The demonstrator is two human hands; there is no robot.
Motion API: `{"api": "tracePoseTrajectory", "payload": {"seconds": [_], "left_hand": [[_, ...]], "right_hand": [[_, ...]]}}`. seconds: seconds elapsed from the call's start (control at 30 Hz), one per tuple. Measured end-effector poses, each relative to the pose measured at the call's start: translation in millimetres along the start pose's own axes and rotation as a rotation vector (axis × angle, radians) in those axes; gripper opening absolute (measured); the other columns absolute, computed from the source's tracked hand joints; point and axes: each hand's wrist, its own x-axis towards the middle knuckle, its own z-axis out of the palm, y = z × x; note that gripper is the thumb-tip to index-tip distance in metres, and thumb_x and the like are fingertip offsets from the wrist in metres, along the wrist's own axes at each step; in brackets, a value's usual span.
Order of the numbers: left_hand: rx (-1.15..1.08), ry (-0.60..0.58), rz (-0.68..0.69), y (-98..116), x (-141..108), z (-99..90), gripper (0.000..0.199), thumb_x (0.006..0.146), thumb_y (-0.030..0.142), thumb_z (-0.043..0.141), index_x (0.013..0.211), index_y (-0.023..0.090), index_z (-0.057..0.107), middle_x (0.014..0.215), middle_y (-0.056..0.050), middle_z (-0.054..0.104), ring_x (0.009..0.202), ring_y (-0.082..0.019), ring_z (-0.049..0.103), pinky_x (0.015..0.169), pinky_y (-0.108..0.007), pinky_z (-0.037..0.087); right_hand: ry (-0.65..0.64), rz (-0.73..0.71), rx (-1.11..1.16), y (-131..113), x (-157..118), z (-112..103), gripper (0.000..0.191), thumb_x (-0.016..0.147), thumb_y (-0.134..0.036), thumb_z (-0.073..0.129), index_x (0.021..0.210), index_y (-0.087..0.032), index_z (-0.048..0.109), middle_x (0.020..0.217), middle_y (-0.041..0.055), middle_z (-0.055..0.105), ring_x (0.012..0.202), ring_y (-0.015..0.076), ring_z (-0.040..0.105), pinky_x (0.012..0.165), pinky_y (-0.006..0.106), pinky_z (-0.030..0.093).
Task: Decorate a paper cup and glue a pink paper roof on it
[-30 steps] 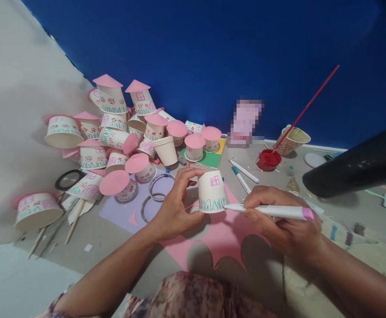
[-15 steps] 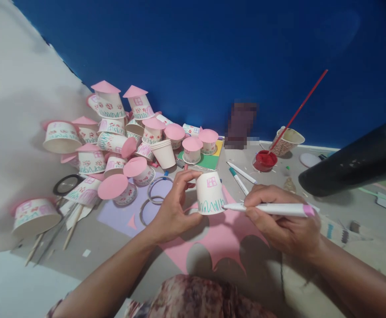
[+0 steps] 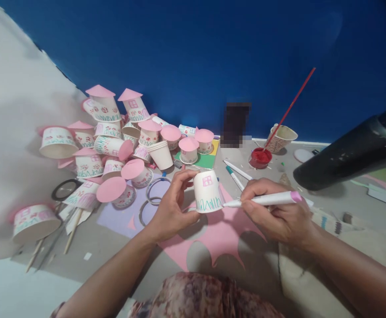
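My left hand (image 3: 176, 205) grips a white paper cup (image 3: 206, 192), held upside down with its rim at the bottom. A pink window and green grass strokes are drawn on its side. My right hand (image 3: 275, 212) is closed around a white marker with a pink end (image 3: 279, 198). The marker's tip meets the cup's right edge near the rim; whether it touches cannot be made out. Beneath both hands lies a pink sheet (image 3: 219, 243) with round cutouts. Two more markers, one a teal-capped marker (image 3: 234, 177), lie behind the cup.
Many decorated cups with pink cone roofs (image 3: 100, 104) are piled at the left. Beside them is a stack of plain cups (image 3: 160, 154). Tape rings (image 3: 147, 212) rest on a lilac sheet (image 3: 113, 216). A red paint pot (image 3: 261, 158) and a black cylinder (image 3: 342, 154) stand right.
The camera view has shifted slightly. The marker is tilted a little more, its pink end higher, while its tip stays by the cup's right edge. Both hands keep their hold.
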Motion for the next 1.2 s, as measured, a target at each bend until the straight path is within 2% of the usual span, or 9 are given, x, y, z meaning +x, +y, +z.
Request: {"api": "tracePoseTrajectory", "payload": {"seconds": [0.23, 0.37, 0.6, 0.73, 0.87, 0.97, 1.03, 1.13, 1.2], "left_hand": [[-0.162, 0.002, -0.061, 8.7, 2.6, 1.9, 0.075, 0.076, 0.016, 0.087, 0.141, 0.033, 0.054, 0.148, -0.008, 0.056, 0.144, -0.030, 0.051, 0.120, -0.045, 0.043], [-0.166, -0.020, -0.072, 7.0, 4.4, 1.7, 0.074, 0.077, 0.028, 0.088, 0.142, 0.032, 0.051, 0.149, -0.011, 0.054, 0.142, -0.032, 0.053, 0.114, -0.047, 0.048], [0.244, 0.001, 0.058, 0.8, 2.1, 1.6, 0.072, 0.078, 0.031, 0.082, 0.142, 0.030, 0.051, 0.140, -0.012, 0.053, 0.132, -0.033, 0.055, 0.107, -0.049, 0.051], [0.515, 0.016, 0.159, 6.7, 0.5, 1.6, 0.076, 0.075, 0.022, 0.082, 0.143, 0.031, 0.049, 0.135, -0.010, 0.054, 0.129, -0.033, 0.052, 0.110, -0.053, 0.047], [0.632, 0.031, 0.216, 8.9, -1.7, 3.0, 0.077, 0.079, 0.021, 0.078, 0.147, 0.030, 0.044, 0.134, -0.012, 0.048, 0.131, -0.034, 0.051, 0.110, -0.054, 0.049], [0.772, 0.005, 0.272, 5.9, -6.3, 7.9, 0.072, 0.085, 0.026, 0.076, 0.149, 0.029, 0.043, 0.133, -0.014, 0.047, 0.128, -0.035, 0.053, 0.107, -0.052, 0.050], [0.893, -0.031, 0.327, 2.3, -9.4, 12.7, 0.068, 0.089, 0.026, 0.073, 0.150, 0.028, 0.043, 0.132, -0.014, 0.050, 0.126, -0.035, 0.055, 0.104, -0.052, 0.050], [1.019, -0.029, 0.403, -4.6, -12.2, 19.3, 0.059, 0.093, 0.025, 0.070, 0.147, 0.026, 0.047, 0.123, -0.014, 0.057, 0.120, -0.034, 0.058, 0.099, -0.049, 0.049], [1.073, -0.006, 0.420, -9.1, -13.1, 22.7, 0.053, 0.094, 0.024, 0.068, 0.144, 0.024, 0.051, 0.118, -0.013, 0.058, 0.117, -0.033, 0.058, 0.098, -0.049, 0.047]], "right_hand": [[0.288, 0.080, 0.007, 6.3, -6.1, -6.8, 0.005, 0.096, -0.021, 0.069, 0.095, -0.023, 0.073, 0.076, 0.0006, 0.074, 0.059, 0.0138, 0.066, 0.055, 0.025, 0.052], [0.319, 0.091, 0.076, 11.6, -3.8, -7.0, 0.012, 0.102, -0.028, 0.065, 0.110, -0.023, 0.074, 0.079, 0.0028, 0.077, 0.061, 0.0150, 0.065, 0.057, 0.028, 0.053], [0.273, 0.127, 0.031, 18.2, 4.3, -10.3, 0.012, 0.100, -0.029, 0.067, 0.103, -0.022, 0.077, 0.071, -0.0009, 0.073, 0.057, 0.0123, 0.063, 0.053, 0.024, 0.049], [0.240, 0.174, -0.020, 17.1, 7.5, -10.2, 0.012, 0.098, -0.028, 0.068, 0.094, -0.022, 0.078, 0.070, -0.0015, 0.072, 0.055, 0.0121, 0.061, 0.050, 0.024, 0.046], [0.208, 0.188, -0.112, 29.0, 7.8, -7.0, 0.015, 0.100, -0.029, 0.065, 0.105, -0.022, 0.077, 0.077, 0.0008, 0.076, 0.062, 0.0150, 0.068, 0.058, 0.026, 0.053], [0.118, 0.058, -0.317, 52.4, 7.3, -6.4, 0.019, 0.100, -0.028, 0.063, 0.111, -0.020, 0.076, 0.101, 0.0092, 0.082, 0.090, 0.0230, 0.077, 0.080, 0.035, 0.060], [-0.026, 0.033, -0.524, 69.6, 7.5, -8.7, 0.029, 0.098, -0.020, 0.057, 0.122, -0.019, 0.073, 0.116, 0.0136, 0.080, 0.105, 0.0276, 0.074, 0.086, 0.038, 0.060], [-0.249, 0.160, -0.805, 86.6, 8.3, -13.8, 0.055, 0.087, -0.003, 0.051, 0.137, -0.019, 0.065, 0.128, 0.0155, 0.074, 0.116, 0.0293, 0.069, 0.080, 0.034, 0.059], [-0.355, 0.205, -0.876, 90.2, 8.6, -15.4, 0.064, 0.084, 0.000, 0.050, 0.144, -0.021, 0.061, 0.132, 0.0148, 0.071, 0.117, 0.0284, 0.067, 0.077, 0.031, 0.057]]}}
